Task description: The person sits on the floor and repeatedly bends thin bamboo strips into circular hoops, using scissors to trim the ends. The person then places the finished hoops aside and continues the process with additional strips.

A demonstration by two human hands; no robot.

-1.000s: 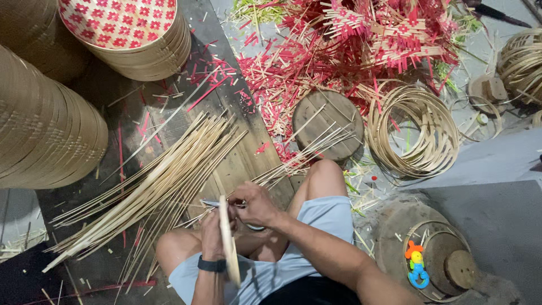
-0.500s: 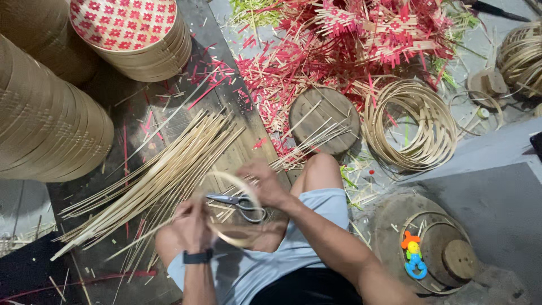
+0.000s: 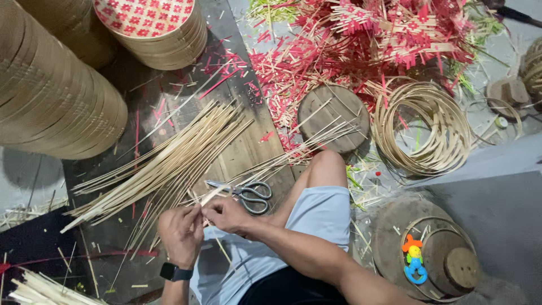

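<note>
Both hands, left hand [image 3: 182, 232] and right hand [image 3: 227, 214], seemingly pinch one thin bamboo strip [image 3: 210, 196] in a closed grip, beside scissors [image 3: 248, 194] and bundled bamboo strips [image 3: 164, 164].

A dark wooden board [image 3: 169, 96] on the floor [image 3: 497, 169] carries a fan of pale bamboo strips [image 3: 164, 164], grey scissors [image 3: 248, 194] and scattered red offcuts [image 3: 293, 73]; coiled hoops [image 3: 423, 130] lie beside it.

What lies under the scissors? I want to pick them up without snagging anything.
The scissors lie on a dark wooden board, crossing thin bamboo strips. Whatever sits beneath the blades is covered.
</note>
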